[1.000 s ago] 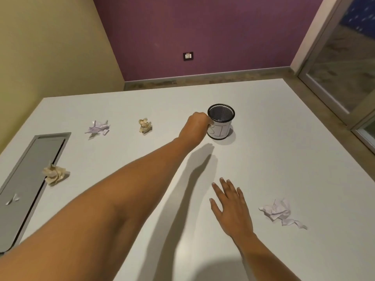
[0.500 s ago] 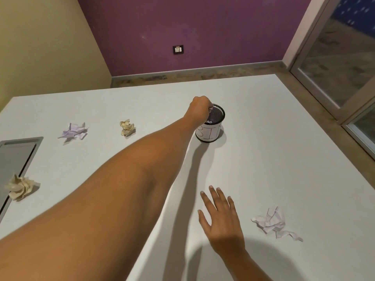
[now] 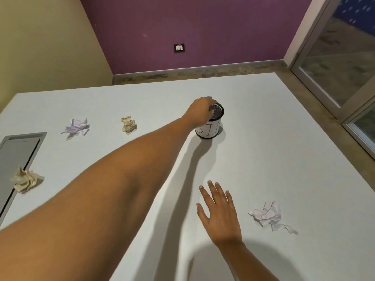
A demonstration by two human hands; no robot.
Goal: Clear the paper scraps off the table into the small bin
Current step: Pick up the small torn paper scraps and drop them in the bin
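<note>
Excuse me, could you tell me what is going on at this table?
A person is clearing crumpled paper into the bin. The left hand is over the bin's mouth, fingers curled; whether it holds paper is hidden. The right hand is open, fingers spread, beside the white scrap. Also on the table: a purple scrap, a far tan scrap and a near tan scrap at the hatch.

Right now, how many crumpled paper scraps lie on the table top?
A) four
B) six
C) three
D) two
A: a lilac scrap, a far beige scrap, a near beige scrap and a white scrap by the right hand lie there.
</note>
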